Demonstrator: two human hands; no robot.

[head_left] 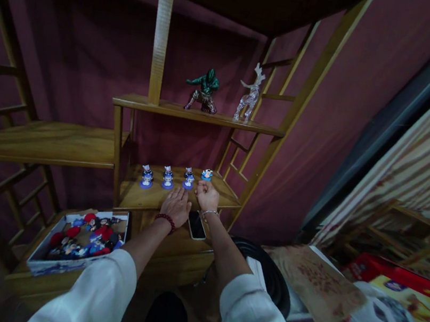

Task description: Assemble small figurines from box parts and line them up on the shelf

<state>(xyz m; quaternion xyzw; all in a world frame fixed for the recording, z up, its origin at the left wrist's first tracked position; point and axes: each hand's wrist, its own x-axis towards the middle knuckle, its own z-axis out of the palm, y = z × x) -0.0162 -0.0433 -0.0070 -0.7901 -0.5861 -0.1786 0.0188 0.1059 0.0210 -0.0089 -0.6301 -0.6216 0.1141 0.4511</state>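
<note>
On the lower wooden shelf [129, 194], small figurines on round bases stand in two rows. The front row shows a figurine on the left [146, 179], a middle figurine [167, 181] and another figurine [188, 181], all with purple-blue bases. Behind, at the right end, is a figurine with a light-blue base [207, 175]. My left hand [177, 206] lies palm down at the shelf's front edge, fingers stretched out, holding nothing visible. My right hand [207, 197] is closed with curled fingers just in front of the light-blue-based figurine; whatever is in its fingers is hidden.
A smartphone [197, 225] lies below my hands. At lower left, a box [35, 262] holds many red, blue and black figurines. The upper shelf [166, 109] bears a green crouching statue [205, 90] and a clear deer figure [250, 95]. Black coiled hose [281, 284] lies right.
</note>
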